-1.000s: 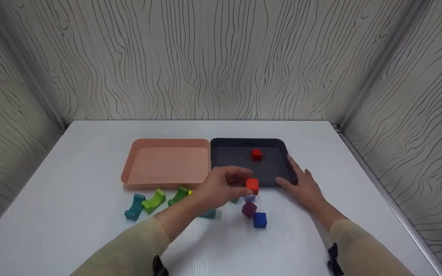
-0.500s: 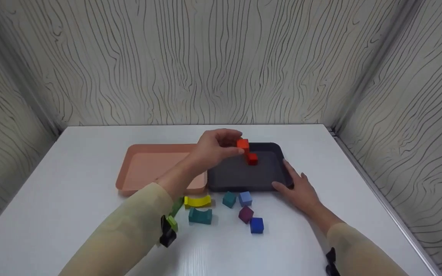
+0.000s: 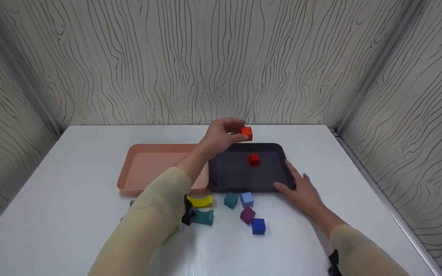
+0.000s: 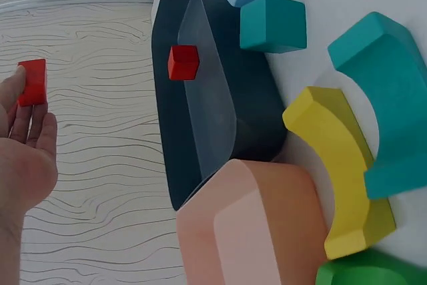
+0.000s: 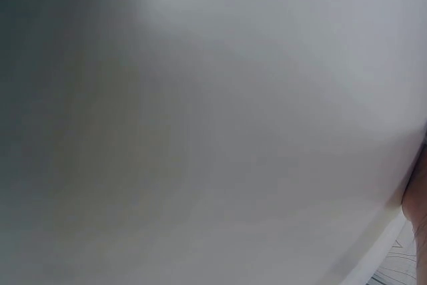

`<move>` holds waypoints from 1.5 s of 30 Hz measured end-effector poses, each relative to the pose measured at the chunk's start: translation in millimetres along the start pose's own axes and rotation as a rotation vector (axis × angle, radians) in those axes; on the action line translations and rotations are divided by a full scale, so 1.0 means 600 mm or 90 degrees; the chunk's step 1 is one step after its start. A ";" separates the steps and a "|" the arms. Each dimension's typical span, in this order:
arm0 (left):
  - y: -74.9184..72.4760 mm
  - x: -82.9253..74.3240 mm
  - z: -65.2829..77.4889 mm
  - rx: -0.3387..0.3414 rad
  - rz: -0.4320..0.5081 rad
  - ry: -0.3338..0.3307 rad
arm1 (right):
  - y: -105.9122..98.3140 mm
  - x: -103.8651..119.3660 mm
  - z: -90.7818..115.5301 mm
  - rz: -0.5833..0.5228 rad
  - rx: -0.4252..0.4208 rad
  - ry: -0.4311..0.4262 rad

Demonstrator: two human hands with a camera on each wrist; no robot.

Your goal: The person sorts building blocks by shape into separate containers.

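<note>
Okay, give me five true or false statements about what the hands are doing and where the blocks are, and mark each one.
1. The left hand pinches a red cube. True.

2. The right hand is holding a cube. False: it holds no cube, and is at the near right corner of the dark tray.

3. A second red cube lies in the dark tray. True.

4. The yellow curved block sits inside the pink tray. False: it lies on the table, in front of the trays.

5. The maroon cube lies closer to the dark blue cube than to the pink tray. True.
</note>
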State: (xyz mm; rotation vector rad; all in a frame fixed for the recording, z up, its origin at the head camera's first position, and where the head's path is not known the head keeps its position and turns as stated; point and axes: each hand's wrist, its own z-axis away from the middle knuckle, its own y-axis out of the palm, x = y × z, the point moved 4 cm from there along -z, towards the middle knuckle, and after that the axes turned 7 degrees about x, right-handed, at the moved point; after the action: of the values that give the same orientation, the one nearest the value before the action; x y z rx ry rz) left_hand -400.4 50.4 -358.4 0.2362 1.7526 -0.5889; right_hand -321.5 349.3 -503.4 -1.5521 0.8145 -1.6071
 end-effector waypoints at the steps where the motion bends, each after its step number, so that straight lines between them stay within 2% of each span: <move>1: -0.001 0.004 -0.003 -0.002 0.000 0.000 | 0.000 0.001 -0.001 -0.002 -0.002 -0.001; 9: -0.004 0.034 -0.020 -0.026 0.011 -0.017 | 0.000 0.006 -0.004 0.007 0.005 0.002; 18: 0.015 0.089 -0.035 -0.057 0.015 -0.069 | -0.001 -0.001 0.002 0.003 0.008 0.005; 21: 0.023 0.102 -0.039 -0.058 0.008 -0.075 | -0.004 -0.002 0.003 0.004 0.007 0.005; 28: 0.032 0.125 -0.045 -0.059 -0.028 -0.085 | -0.004 0.000 0.001 0.007 0.013 0.010; 36: 0.044 0.145 -0.050 -0.055 -0.026 -0.091 | -0.001 0.002 0.000 0.009 0.011 0.005; 45: 0.055 0.168 -0.056 -0.064 -0.051 -0.123 | -0.001 0.000 0.000 0.006 0.012 0.015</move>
State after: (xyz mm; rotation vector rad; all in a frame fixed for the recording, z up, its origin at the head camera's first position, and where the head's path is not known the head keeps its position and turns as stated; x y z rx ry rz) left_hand -441.1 80.7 -457.5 0.0384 1.6045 -0.5605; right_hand -321.3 349.5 -503.0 -1.5164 0.8155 -1.6243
